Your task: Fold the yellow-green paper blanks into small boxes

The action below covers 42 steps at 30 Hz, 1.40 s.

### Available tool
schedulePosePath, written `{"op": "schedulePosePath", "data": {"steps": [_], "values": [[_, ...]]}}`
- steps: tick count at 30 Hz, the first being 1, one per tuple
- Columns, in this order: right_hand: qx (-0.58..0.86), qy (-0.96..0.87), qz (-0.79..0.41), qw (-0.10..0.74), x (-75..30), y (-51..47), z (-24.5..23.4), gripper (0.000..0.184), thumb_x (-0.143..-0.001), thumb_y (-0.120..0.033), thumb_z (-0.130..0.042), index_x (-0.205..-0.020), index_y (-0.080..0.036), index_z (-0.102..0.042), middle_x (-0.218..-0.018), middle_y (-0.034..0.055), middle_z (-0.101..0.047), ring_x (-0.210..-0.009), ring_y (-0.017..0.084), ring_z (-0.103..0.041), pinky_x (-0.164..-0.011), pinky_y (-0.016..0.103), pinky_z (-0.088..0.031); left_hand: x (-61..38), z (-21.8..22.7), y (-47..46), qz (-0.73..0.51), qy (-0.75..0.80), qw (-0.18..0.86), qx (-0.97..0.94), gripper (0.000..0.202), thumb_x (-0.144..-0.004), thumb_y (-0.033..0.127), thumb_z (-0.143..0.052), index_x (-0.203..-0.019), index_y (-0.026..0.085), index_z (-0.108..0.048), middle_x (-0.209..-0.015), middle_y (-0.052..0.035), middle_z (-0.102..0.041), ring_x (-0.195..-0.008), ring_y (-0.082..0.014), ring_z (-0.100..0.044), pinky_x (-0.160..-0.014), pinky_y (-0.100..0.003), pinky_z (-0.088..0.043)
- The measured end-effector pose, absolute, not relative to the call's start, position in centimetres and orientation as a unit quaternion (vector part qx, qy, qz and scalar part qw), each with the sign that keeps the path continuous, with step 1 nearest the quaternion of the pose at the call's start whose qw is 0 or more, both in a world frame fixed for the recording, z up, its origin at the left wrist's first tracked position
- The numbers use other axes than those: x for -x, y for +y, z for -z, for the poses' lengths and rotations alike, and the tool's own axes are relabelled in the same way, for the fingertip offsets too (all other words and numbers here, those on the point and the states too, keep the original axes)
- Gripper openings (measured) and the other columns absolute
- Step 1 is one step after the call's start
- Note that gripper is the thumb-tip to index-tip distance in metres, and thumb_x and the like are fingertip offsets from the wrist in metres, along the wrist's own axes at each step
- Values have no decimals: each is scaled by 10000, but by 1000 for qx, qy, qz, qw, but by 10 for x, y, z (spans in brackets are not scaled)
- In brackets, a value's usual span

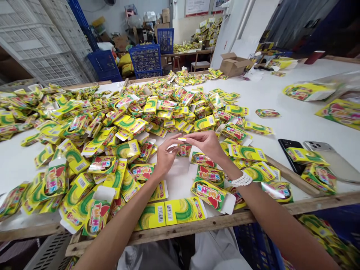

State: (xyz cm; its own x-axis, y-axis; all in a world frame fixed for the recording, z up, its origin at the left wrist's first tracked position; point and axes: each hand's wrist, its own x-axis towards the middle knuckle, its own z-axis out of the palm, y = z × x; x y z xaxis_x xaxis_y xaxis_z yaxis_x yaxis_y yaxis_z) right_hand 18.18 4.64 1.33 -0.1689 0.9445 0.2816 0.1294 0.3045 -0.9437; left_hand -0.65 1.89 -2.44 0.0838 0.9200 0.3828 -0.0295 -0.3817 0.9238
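My left hand point(165, 156) and my right hand point(207, 144) meet over the middle of the white table point(281, 112). Both pinch the top edge of one small yellow snack packet point(184, 149), held upright between the fingertips just above the table. Around the hands lies a wide heap of yellow and green packets and flat cartons point(123, 123). A white bead bracelet point(242, 180) sits on my right wrist. Flattened yellow cartons point(171, 213) lie close to the table's near wooden edge.
Two phones point(292, 148) lie at the right beside more packets. A clear bag of packets point(309, 91) rests far right. Blue crates point(146, 58), white crates point(42, 48) and a cardboard box point(232, 63) stand behind the table. A blue crate point(261, 247) sits below the front edge.
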Motion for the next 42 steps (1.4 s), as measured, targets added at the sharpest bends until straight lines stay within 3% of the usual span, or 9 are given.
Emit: {"op": "schedulePosePath", "data": {"steps": [5,9,16,23,30,35,38,40,42], "values": [[412,-654,-398,493,-181,47,-9,297,-792,-465,-881,-955,-218,-900,-971,96,-856,-855,307,-831,-802,424,-698,7,18,21,-602,373,441,-552,275,-893,328,-806,-1132,223,-718,-1275,-100,-808,-1156,-242,-782,-1037,-406,-623],[391,-672,-423,466,-185,51,-10,282,-797,-470,-888,-969,-247,-901,-1034,83,-855,-934,310,-831,-846,423,-693,8,20,24,-573,398,412,-586,276,-929,433,-775,-1074,202,-818,-1117,-95,-847,-998,-234,-817,-905,-364,-667],[400,-626,-509,436,-198,63,-8,432,-653,-568,-973,-928,-244,-898,-985,85,-858,-910,290,-835,-861,403,-694,12,23,24,-591,367,343,-631,183,-937,363,-792,-1056,251,-876,-1148,-80,-849,-1056,-245,-813,-848,-358,-691],[372,-720,-438,389,-202,55,-18,272,-812,-400,-878,-1045,-259,-885,-1091,57,-844,-1032,305,-833,-962,428,-690,18,20,24,-564,394,196,-699,150,-981,268,-740,-1037,290,-877,-1110,-56,-855,-975,-240,-822,-904,-418,-680],[379,-783,-318,378,-202,51,-22,220,-828,-255,-835,-1034,-311,-886,-1151,12,-825,-1140,321,-803,-1085,454,-627,20,22,28,-540,387,165,-729,135,-972,249,-752,-1025,275,-874,-1085,-63,-858,-958,-243,-828,-862,-396,-676],[438,-828,-156,314,-185,40,-19,331,-869,-243,-818,-1196,-280,-857,-1191,75,-831,-1060,342,-816,-962,430,-622,21,19,27,-528,377,209,-732,115,-954,273,-775,-1034,243,-853,-1073,-60,-860,-921,-222,-817,-835,-353,-655],[483,-827,-98,269,-181,36,-24,177,-887,-298,-808,-1027,-215,-879,-922,114,-852,-840,333,-806,-811,413,-585,19,12,21,-533,402,265,-695,209,-981,347,-743,-1154,240,-793,-1151,-58,-846,-979,-206,-808,-863,-326,-636],[479,-805,-140,321,-193,35,-34,216,-888,-427,-819,-864,-218,-869,-757,93,-812,-724,301,-765,-728,400,-556,17,6,18,-568,431,281,-643,221,-1035,363,-653,-1199,234,-725,-1187,-64,-834,-1002,-194,-802,-880,-314,-625],[442,-745,-219,448,-217,35,-47,318,-888,-573,-795,-885,-264,-871,-855,86,-831,-772,298,-766,-708,407,-557,18,1,17,-601,466,264,-593,170,-1063,327,-574,-1165,234,-673,-1153,-59,-836,-973,-184,-797,-882,-313,-615]]}}
